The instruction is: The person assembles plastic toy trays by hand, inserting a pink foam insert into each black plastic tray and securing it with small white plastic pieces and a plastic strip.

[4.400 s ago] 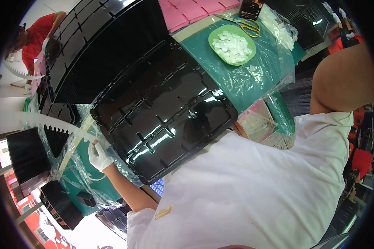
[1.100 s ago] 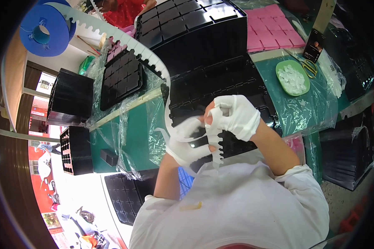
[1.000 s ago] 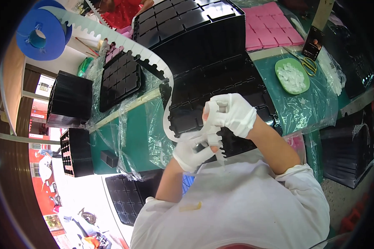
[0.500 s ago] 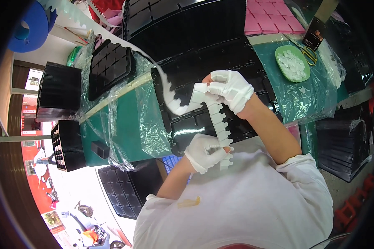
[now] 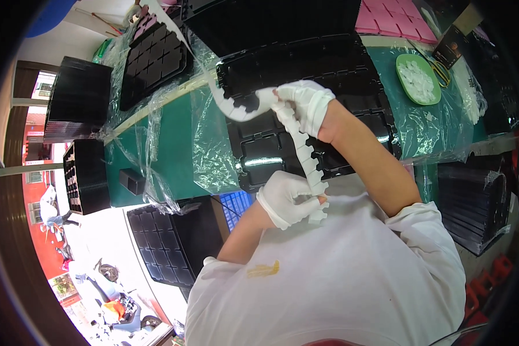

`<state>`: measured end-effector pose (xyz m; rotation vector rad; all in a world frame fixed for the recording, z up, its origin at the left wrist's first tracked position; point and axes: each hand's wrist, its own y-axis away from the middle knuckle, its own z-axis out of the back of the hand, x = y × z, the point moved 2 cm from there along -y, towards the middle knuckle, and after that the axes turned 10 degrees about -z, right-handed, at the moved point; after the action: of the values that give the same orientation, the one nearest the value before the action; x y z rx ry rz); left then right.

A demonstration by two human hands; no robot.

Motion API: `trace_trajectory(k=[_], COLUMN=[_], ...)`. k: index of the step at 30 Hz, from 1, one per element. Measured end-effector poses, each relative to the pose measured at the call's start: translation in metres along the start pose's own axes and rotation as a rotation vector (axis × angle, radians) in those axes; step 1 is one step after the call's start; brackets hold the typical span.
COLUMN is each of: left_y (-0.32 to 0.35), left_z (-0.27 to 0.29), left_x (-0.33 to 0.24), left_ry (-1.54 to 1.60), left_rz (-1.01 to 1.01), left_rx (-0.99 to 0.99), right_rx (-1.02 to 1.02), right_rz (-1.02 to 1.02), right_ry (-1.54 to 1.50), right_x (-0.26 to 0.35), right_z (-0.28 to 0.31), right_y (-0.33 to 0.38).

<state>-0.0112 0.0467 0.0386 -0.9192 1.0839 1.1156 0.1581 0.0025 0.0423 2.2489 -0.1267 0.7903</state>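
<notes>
A long white strip (image 5: 301,147) with notched edges, divided into tabs, runs between my hands. Both hands wear white gloves. My right hand (image 5: 308,106) pinches the strip at a bend, over the black compartmented tray (image 5: 259,135) in front of me. Closer to my body, my left hand (image 5: 288,199) grips the strip near its free end, thumb and fingers pressed together. Beyond the right hand, the strip sags in a loop and rises toward the upper left, out of view.
Right of the tray, a green dish (image 5: 428,102) holds small white pieces, beside yellow-handled scissors (image 5: 443,75). Pink trays (image 5: 395,20) lie at the back. Stacked black trays (image 5: 79,95) stand left. Clear plastic film (image 5: 213,150) covers parts of the green table.
My view has shifted, so the table sits higher. My right hand has moved left and slightly nearer over the tray, still pinching the strip. The left hand keeps its grip.
</notes>
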Motion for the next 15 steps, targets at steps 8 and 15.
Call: trace_trajectory(k=[8,15], left_y=[0.016,-0.021], left_z=[0.015,0.039], left_x=[0.015,0.004], left_ry=[0.062,0.141], left_rz=[0.030,-0.236], left_rx=[-0.330,-0.522], right_rx=[-0.004,-0.222], right_rz=[0.390,0.538], right_ry=[0.213,0.425], right_x=[-0.009,-0.017], right_z=[0.015,0.007], right_y=[0.025,0.063])
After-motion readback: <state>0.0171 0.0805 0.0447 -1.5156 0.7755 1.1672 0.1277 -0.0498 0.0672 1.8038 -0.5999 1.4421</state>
